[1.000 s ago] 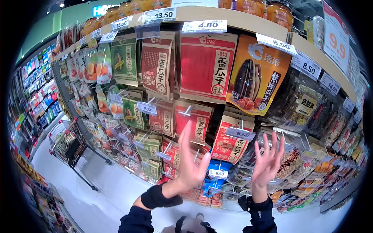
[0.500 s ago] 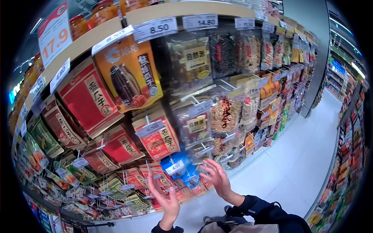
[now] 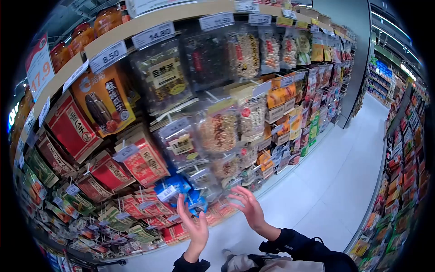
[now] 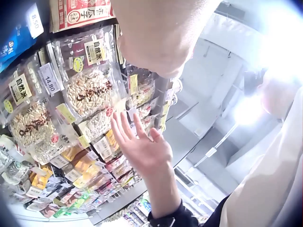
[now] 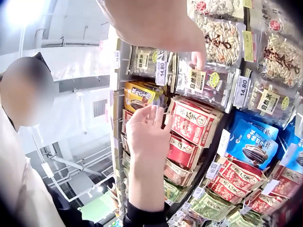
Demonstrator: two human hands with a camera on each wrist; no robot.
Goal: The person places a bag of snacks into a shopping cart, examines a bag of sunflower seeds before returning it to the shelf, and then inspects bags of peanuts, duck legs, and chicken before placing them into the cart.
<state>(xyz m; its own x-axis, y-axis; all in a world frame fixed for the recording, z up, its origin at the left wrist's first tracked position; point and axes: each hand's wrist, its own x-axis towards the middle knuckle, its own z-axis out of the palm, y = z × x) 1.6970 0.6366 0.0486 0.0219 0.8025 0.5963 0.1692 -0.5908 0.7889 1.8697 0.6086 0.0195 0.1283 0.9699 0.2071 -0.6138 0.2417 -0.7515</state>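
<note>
In the head view my left hand [image 3: 195, 230] is raised before the shelf, its fingers spread and nothing in it. To its right my right hand [image 3: 248, 207] is up too, fingers apart, also holding nothing. Nearest behind the left hand hang blue bags of sunflower seeds [image 3: 174, 187]. Clear bags of seeds or nuts [image 3: 217, 131] hang above the right hand. Red packets of sunflower seeds [image 3: 144, 158] fill the pegs up and left of the hands. In the left wrist view the right hand [image 4: 144, 150] shows its palm, fingers extended.
A long rack of hanging snack bags curves away rightward under a wooden shelf edge [image 3: 190, 19] with price tags. Jars [image 3: 83, 36] stand on top. White floor [image 3: 326, 181] runs between this rack and another packed shelf [image 3: 403, 172] on the right.
The head view has swung right along the rack; the orange and red seed packets now lie further left. Both hands stay raised and empty, closer together than a second ago.
</note>
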